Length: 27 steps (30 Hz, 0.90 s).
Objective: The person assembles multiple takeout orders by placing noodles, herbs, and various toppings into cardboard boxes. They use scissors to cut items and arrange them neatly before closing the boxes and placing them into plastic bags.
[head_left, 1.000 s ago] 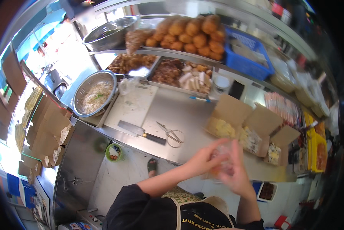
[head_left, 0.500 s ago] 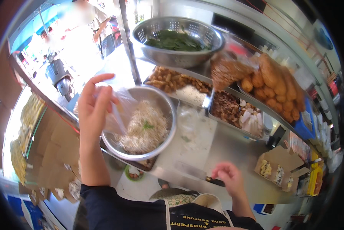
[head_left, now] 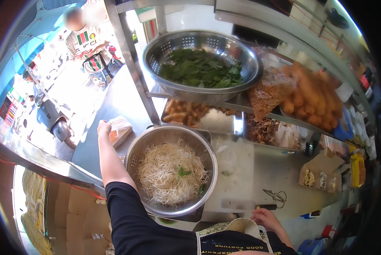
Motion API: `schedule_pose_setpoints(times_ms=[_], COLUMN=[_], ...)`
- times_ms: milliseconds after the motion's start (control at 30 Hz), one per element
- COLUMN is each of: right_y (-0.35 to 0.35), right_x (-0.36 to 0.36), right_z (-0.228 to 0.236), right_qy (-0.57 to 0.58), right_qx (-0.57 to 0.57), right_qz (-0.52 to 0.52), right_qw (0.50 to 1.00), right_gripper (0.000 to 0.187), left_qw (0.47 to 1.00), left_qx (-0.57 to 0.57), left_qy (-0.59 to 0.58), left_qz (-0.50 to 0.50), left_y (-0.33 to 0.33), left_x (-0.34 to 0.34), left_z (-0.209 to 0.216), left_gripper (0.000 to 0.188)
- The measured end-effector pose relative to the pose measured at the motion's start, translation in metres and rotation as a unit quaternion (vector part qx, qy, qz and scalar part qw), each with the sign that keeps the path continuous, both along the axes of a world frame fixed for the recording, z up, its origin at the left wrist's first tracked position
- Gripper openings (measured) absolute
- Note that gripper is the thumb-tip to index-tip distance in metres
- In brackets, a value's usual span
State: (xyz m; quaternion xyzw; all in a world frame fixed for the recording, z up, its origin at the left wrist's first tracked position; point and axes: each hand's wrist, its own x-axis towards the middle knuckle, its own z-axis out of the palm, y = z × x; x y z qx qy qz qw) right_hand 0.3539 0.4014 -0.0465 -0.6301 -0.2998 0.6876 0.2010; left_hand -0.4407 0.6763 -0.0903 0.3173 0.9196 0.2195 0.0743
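Observation:
My left hand [head_left: 104,127] reaches out to the far left with its fingers closed at the edge of a white packet [head_left: 122,129] showing some orange. The packet rests on the blue-grey counter, just beyond a metal colander [head_left: 214,172] of bean sprouts [head_left: 171,172] with a few green leaves. My right hand [head_left: 267,219] is low at the right near the counter's edge. Its fingers are loosely bent and apart, with nothing visible in them. Just beyond them lies a cleaver [head_left: 239,204] with a black handle, and scissors [head_left: 276,196] lie farther back.
On the shelf ahead stand a large colander [head_left: 150,63] of green leaves, a bag of brown crumbs [head_left: 270,95] and piled fried dough sticks [head_left: 311,97]. Trays of brown pieces [head_left: 182,114] and sliced meat [head_left: 260,131] sit below. A person [head_left: 88,46] stands outside, near a scooter [head_left: 52,117].
My left hand, earlier raised by the sprouts with a clear plastic bag, has reached away to the packet at the far left. My right hand has drawn back from the cleaver handle.

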Motion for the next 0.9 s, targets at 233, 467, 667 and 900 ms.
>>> schedule_pose_setpoints(times_ms=[233, 467, 667, 900], right_y=[-0.003, 0.006, 0.036, 0.081], right_x=[-0.005, 0.004, 0.06, 0.186], right_z=[-0.01, -0.022, -0.03, -0.004], right_qy=[-0.072, -0.148, -0.089, -0.143], right_qx=[0.009, 0.164, 0.202, 0.426], right_qz=[0.082, 0.304, 0.317, 0.235], right_qw=[0.994, 0.927, 0.922, 0.862], right_gripper=[0.026, 0.031, 0.028, 0.024], left_qw=[0.994, 0.913, 0.719, 0.534], left_qx=[-0.103, -0.025, -0.054, -0.204], left_qy=[0.03, -0.162, -0.408, -0.565], left_qz=[0.024, -0.374, -0.56, -0.595], left_y=[-0.019, -0.127, -0.2, -0.196], left_x=[0.089, 0.219, 0.39, 0.668], left_z=[0.066, 0.122, 0.164, 0.09], left_gripper=[0.051, 0.055, 0.063, 0.06])
